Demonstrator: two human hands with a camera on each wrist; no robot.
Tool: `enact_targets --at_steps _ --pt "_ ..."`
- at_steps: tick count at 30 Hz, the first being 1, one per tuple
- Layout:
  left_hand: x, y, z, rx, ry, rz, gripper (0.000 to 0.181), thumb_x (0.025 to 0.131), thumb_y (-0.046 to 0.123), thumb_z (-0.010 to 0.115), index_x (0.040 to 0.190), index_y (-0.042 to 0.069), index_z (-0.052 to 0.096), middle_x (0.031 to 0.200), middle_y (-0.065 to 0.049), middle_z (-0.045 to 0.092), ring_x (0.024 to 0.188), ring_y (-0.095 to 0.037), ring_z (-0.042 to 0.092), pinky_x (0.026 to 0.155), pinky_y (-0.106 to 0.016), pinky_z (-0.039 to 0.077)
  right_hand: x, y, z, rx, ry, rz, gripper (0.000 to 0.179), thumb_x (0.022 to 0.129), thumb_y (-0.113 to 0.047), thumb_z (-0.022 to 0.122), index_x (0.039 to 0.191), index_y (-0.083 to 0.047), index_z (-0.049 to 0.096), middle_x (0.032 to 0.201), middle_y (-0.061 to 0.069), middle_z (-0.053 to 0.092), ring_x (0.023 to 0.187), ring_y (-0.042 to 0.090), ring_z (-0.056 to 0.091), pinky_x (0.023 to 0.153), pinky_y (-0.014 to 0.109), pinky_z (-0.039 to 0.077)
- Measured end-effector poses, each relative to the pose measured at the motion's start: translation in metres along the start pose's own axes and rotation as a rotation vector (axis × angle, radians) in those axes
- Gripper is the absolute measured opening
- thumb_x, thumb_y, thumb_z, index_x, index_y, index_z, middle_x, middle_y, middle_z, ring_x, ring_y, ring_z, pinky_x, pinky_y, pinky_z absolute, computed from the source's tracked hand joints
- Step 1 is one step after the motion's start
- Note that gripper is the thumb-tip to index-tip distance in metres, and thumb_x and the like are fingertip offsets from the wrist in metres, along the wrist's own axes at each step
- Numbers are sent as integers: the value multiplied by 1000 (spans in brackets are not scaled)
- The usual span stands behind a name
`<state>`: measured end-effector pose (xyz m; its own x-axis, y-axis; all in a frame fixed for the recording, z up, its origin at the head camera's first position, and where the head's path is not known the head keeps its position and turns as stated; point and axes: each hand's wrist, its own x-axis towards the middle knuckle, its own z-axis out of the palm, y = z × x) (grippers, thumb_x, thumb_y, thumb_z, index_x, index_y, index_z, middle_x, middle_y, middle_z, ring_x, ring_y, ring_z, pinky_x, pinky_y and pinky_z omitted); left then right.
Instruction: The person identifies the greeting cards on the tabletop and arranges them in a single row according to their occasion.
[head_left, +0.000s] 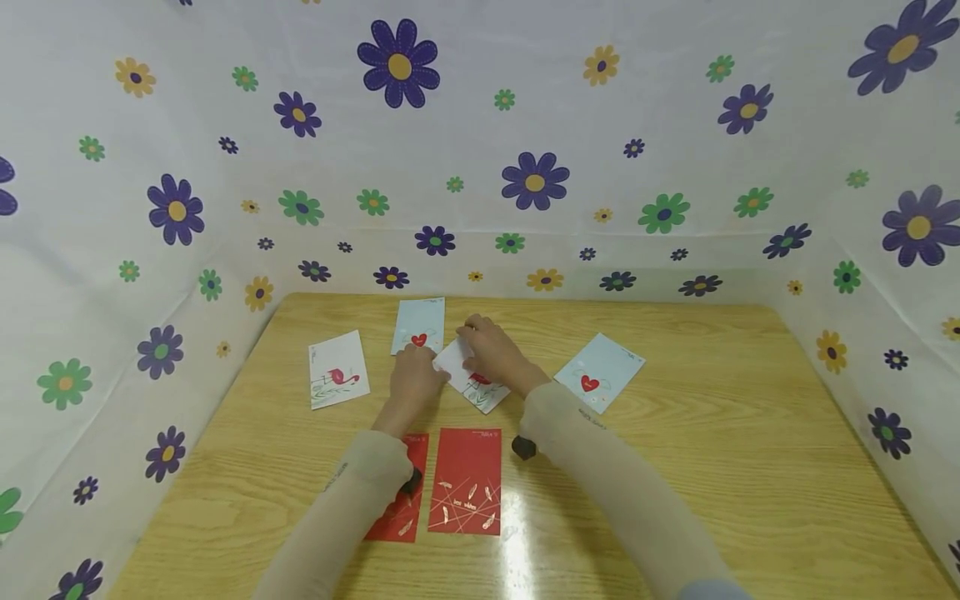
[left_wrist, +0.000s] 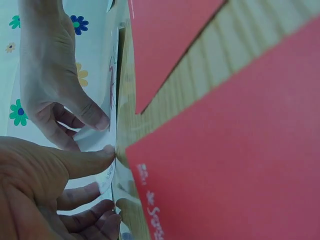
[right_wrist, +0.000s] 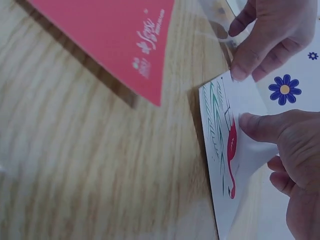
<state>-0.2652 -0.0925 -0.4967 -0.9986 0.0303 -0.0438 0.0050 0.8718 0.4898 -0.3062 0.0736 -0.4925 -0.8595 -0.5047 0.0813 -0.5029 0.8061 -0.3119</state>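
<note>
A white card with a red flamingo (head_left: 467,390) is held between my two hands over the middle of the table. At its left corner my left hand (head_left: 416,379) pinches the edge, the thumb on the printed face in the right wrist view. My right hand (head_left: 497,352) grips the card farther along, thumb on the face beside the flamingo (right_wrist: 231,142) and fingers behind. The card bends slightly, tilted up off the wood in the right wrist view. Just behind my left hand lies a pale blue card with a winged heart (head_left: 420,321), partly hidden by that hand.
Another flamingo card (head_left: 337,367) lies to the left, and a second blue heart card (head_left: 600,371) to the right. Nearer me are two red cards, one (head_left: 465,479) in full view, the other (head_left: 393,525) partly under my left forearm. A flowered cloth (head_left: 480,150) walls the table (head_left: 712,433).
</note>
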Motion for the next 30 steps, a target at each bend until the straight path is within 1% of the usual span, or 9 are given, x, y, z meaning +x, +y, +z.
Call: enact_targets --at_steps 3,6,10,14,17,21,24,27,30 --pt "1 0 0 -42 3 -16 43 90 15 81 124 -6 66 125 -23 64 119 -39 59 97 -50 53 -2 -1 0 -8 38 -12 59 89 -15 84 141 0 59 139 16 54 129 30 53 113 38 42" --pt "2 1 1 -71 2 -28 42 91 12 80 124 -5 64 121 -21 67 112 -36 64 93 -48 55 -5 -2 1 -12 78 -17 58 88 -15 85 138 1 61 135 15 56 126 29 54 111 36 44" --pt "3 1 2 -86 21 -17 34 93 8 77 121 -5 63 115 -21 69 106 -35 67 89 -46 57 -8 -2 3 -12 125 -20 54 87 -14 85 134 1 62 130 14 58 121 27 56 107 34 47" --pt "2 1 3 -125 74 28 22 95 3 71 115 -6 66 110 -21 70 103 -35 68 87 -46 57 -12 -2 2 17 193 -20 46 89 -11 83 128 2 64 123 14 59 115 27 58 102 35 50" --pt "0 2 2 -175 118 67 15 98 2 67 111 -6 66 107 -20 70 100 -34 67 85 -45 57 -14 -1 0 33 260 -16 34 92 -6 79 122 3 66 117 14 61 111 27 60 98 35 53" --pt "-1 4 -1 -243 174 110 11 101 2 63 110 -4 66 105 -18 68 97 -31 65 83 -42 56 -15 1 -6 56 336 -20 17 96 -1 72 112 2 71 110 14 64 106 27 63 93 36 56" --pt "-1 7 -4 -286 213 136 10 102 3 63 109 -4 67 101 -17 67 94 -30 64 81 -40 55 -18 3 -15 91 379 -15 10 96 1 70 107 1 72 106 13 65 101 28 65 88 37 57" --pt "-1 14 -10 -327 256 170 10 102 3 64 107 -4 68 97 -16 67 89 -28 63 77 -39 55 -20 6 -26 132 387 14 9 97 -1 70 106 1 72 106 13 67 100 27 67 87 36 58" --pt "-2 21 -17 -363 308 219 10 101 3 65 107 -4 69 94 -16 67 85 -27 63 74 -37 54 -22 6 -40 182 369 52 10 99 -4 69 107 1 72 106 14 69 98 26 68 86 36 58"
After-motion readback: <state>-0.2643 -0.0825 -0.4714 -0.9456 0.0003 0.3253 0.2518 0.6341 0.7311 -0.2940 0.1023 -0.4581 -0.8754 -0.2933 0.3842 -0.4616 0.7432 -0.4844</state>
